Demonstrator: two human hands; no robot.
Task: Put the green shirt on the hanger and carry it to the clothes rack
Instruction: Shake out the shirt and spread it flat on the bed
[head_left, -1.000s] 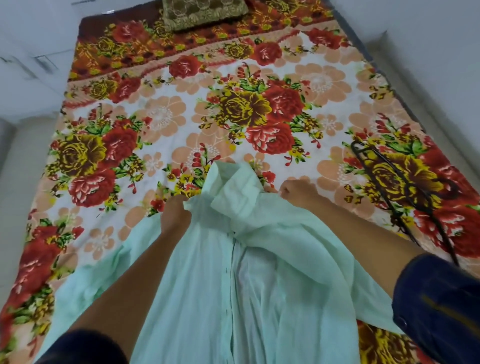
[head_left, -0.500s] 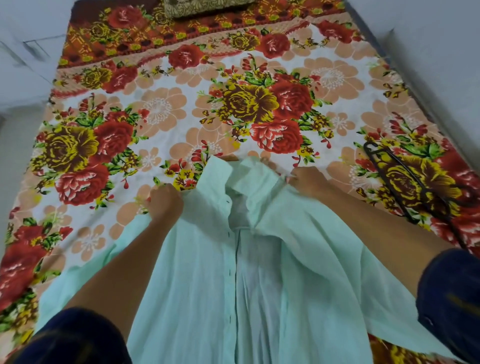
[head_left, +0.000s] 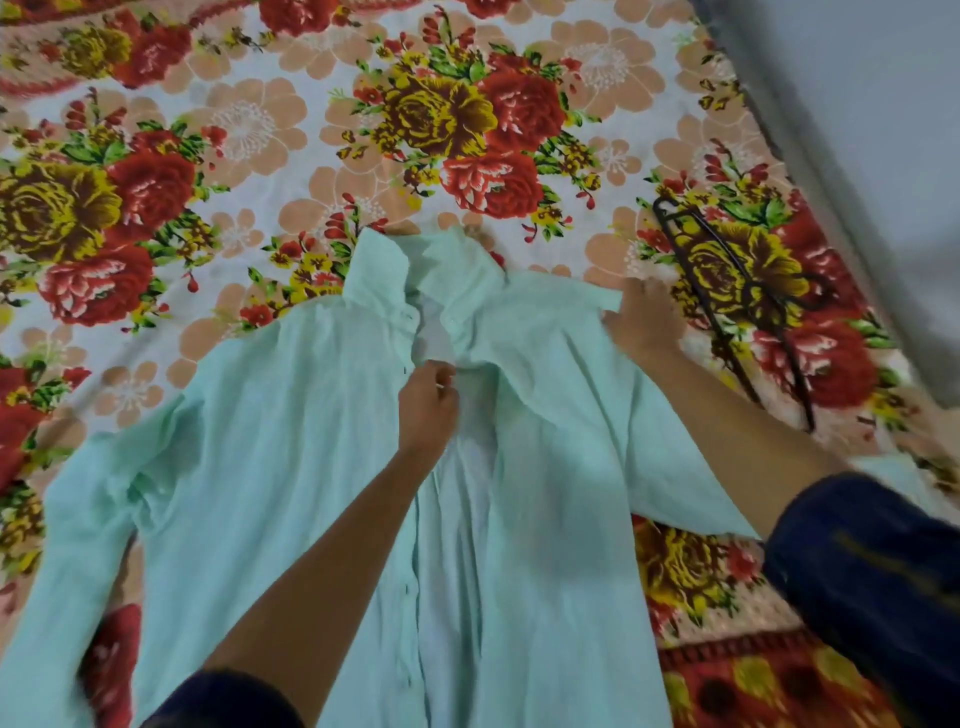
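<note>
Left hand (head_left: 428, 402) pinching green shirt (head_left: 291, 441) placket, right hand (head_left: 644, 325) gripping its shoulder

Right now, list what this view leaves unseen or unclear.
- Clothes rack: outside the head view.
- Pale green cotton shirt: hem cut off by bottom edge.
- Black wire hanger: hook lost against the floral bedsheet.
- Left hand: fingertips curled under, grip unclear.

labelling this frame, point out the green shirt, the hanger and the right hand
green shirt (head_left: 291, 441): head view, on its left front panel
hanger (head_left: 727, 291): head view, on its dark bar
right hand (head_left: 644, 322): head view, on the back of the hand
</note>
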